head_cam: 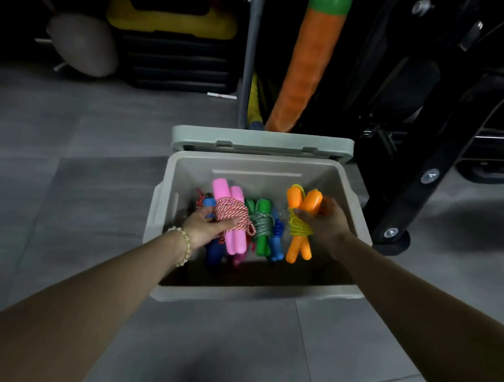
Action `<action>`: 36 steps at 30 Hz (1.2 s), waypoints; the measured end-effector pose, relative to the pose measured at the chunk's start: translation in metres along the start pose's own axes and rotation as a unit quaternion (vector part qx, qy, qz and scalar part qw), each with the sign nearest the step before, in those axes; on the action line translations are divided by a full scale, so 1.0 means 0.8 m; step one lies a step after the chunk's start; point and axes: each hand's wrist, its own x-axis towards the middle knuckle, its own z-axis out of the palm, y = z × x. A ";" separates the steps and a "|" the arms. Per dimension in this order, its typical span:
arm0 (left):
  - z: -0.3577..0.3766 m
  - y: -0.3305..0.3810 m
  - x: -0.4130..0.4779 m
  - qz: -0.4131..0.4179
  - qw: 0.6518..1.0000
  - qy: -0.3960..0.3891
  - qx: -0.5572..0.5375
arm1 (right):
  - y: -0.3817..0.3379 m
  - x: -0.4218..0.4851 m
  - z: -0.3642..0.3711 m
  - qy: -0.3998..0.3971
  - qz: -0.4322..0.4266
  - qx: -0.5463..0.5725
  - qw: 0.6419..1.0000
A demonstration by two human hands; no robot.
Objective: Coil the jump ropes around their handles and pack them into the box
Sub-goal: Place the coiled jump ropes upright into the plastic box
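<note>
Reaching into the open grey box (pixel 166 202) on the tiled floor (pixel 69 148), the left hand (pixel 209 225) gripped a pink-handled jump rope (pixel 234 216) while the right hand (pixel 327 220) clasped an orange-handled one (pixel 300 224), beside coiled green (pixel 262 224) and blue (pixel 277 237) ropes.

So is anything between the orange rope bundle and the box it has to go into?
Nothing visible. The lid is folded open behind the box, and the right hand holds the orange bundle over the box's right side. The green bundle and blue bundle already inside lie to its left.
</note>
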 end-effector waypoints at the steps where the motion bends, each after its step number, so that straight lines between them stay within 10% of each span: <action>1: 0.003 -0.001 0.009 0.010 1.000 0.013 -0.004 | -0.001 0.005 0.003 0.008 -0.004 0.008 1.000; 5: 0.014 0.005 0.017 0.142 0.972 0.121 0.144 | 0.000 0.012 0.017 0.019 -0.001 0.061 0.998; 11: 0.037 0.076 -0.004 0.422 0.800 0.135 0.404 | -0.005 -0.002 0.027 0.010 -0.006 0.132 0.991; 18: 0.028 0.123 0.029 0.325 0.723 0.127 0.597 | -0.017 -0.009 -0.031 0.123 -0.207 -0.249 0.938; 21: 0.031 0.142 0.038 0.313 0.716 0.146 0.607 | 0.006 -0.001 -0.061 0.110 -0.115 -0.385 0.909; 36: -0.016 0.082 -0.070 0.215 0.786 0.115 0.567 | 0.045 -0.164 -0.014 -0.002 -0.040 -0.043 0.998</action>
